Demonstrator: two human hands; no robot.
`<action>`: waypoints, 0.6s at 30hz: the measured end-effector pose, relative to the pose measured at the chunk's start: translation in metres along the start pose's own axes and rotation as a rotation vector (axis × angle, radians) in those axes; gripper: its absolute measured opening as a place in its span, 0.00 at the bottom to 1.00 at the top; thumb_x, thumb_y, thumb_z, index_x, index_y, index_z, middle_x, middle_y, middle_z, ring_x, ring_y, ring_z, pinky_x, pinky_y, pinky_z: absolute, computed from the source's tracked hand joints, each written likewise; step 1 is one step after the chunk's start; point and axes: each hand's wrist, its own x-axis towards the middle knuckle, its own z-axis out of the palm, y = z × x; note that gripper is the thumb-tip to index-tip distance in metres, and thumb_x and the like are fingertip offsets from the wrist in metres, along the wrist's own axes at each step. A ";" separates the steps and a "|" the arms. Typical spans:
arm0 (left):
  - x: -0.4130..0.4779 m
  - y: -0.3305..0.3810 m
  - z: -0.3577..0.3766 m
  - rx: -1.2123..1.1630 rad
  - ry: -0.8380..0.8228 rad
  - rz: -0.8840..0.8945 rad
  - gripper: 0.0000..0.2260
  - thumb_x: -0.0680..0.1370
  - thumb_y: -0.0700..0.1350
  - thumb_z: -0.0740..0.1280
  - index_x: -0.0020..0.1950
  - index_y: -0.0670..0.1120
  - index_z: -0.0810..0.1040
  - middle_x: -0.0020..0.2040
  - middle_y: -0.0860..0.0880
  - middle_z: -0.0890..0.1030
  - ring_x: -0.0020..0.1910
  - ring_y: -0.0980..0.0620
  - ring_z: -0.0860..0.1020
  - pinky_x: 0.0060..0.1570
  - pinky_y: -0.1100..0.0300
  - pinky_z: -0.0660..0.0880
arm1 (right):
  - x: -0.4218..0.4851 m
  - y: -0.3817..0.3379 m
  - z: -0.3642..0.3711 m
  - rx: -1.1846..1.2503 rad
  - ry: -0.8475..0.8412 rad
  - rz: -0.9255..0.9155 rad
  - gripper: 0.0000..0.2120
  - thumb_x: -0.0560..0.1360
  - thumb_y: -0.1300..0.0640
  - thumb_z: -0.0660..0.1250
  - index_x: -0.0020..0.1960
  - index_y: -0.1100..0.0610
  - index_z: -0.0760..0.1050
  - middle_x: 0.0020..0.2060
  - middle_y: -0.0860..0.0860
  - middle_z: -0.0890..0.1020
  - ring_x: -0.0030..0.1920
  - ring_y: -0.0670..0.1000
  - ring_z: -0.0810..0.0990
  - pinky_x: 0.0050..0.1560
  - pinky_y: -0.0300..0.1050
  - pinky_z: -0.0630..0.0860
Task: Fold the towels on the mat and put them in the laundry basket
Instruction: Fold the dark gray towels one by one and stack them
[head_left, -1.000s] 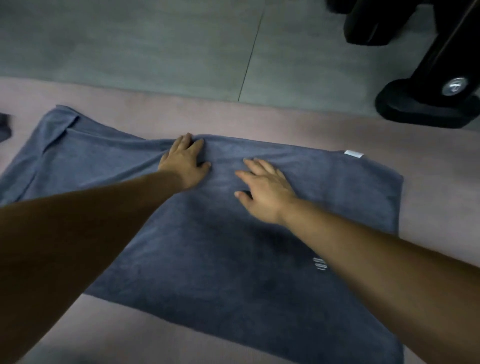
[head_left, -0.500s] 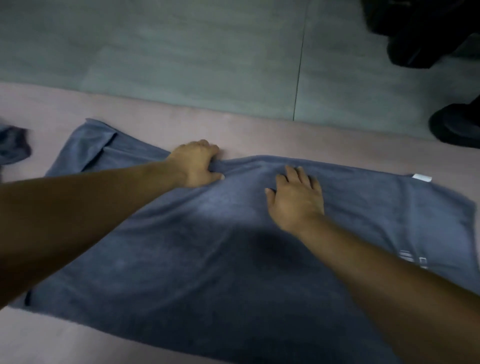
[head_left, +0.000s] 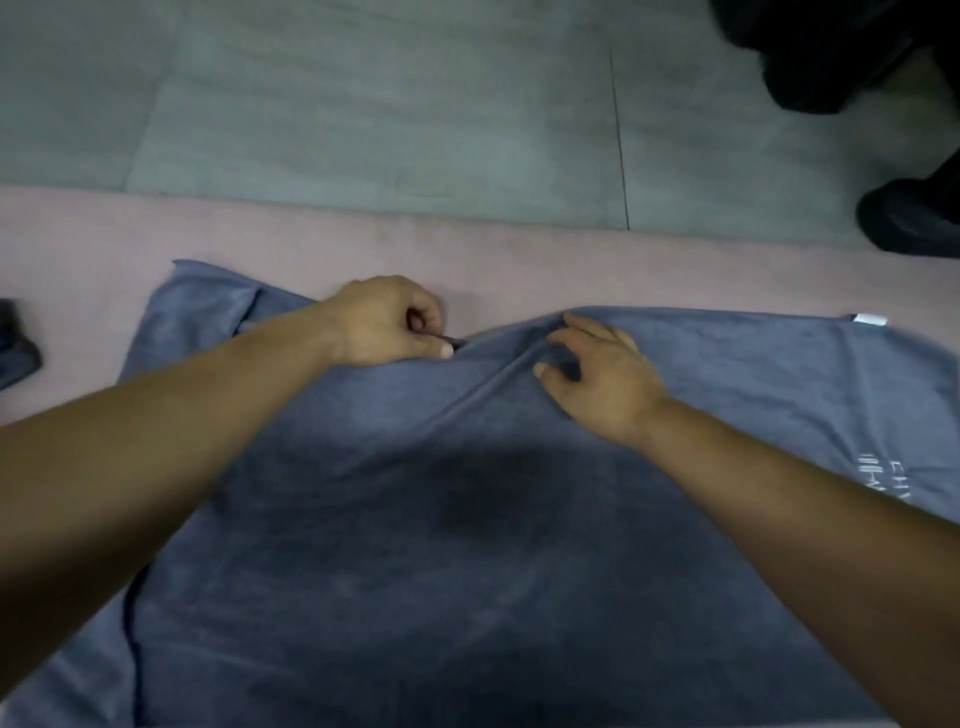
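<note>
While left hand (head_left: 387, 322) pinches towel (head_left: 467, 545) edge | right hand (head_left: 597, 374) curls round ridge

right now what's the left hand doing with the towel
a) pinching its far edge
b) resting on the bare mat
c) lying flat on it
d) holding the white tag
a: the left hand has its fingers curled, with thumb and forefinger closed on the far edge of the blue towel.
</note>
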 end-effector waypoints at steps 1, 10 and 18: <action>-0.003 -0.005 0.001 0.006 0.034 0.013 0.12 0.72 0.57 0.75 0.48 0.51 0.82 0.46 0.57 0.80 0.48 0.53 0.78 0.57 0.55 0.75 | 0.001 -0.002 0.001 -0.017 0.002 0.011 0.24 0.76 0.40 0.62 0.70 0.49 0.72 0.76 0.48 0.65 0.76 0.55 0.62 0.73 0.60 0.62; 0.007 -0.031 0.000 -0.074 0.141 -0.004 0.12 0.72 0.52 0.77 0.34 0.50 0.78 0.34 0.56 0.79 0.37 0.53 0.77 0.40 0.61 0.72 | -0.005 -0.038 0.006 -0.024 0.131 -0.117 0.22 0.76 0.46 0.65 0.68 0.52 0.75 0.73 0.49 0.69 0.72 0.56 0.64 0.71 0.59 0.65; 0.016 -0.038 -0.010 -0.348 0.345 -0.070 0.12 0.76 0.49 0.74 0.38 0.51 0.73 0.37 0.53 0.78 0.35 0.56 0.73 0.40 0.61 0.72 | 0.026 -0.071 0.018 0.006 0.163 -0.109 0.24 0.77 0.45 0.65 0.72 0.50 0.70 0.72 0.48 0.70 0.73 0.53 0.63 0.70 0.56 0.64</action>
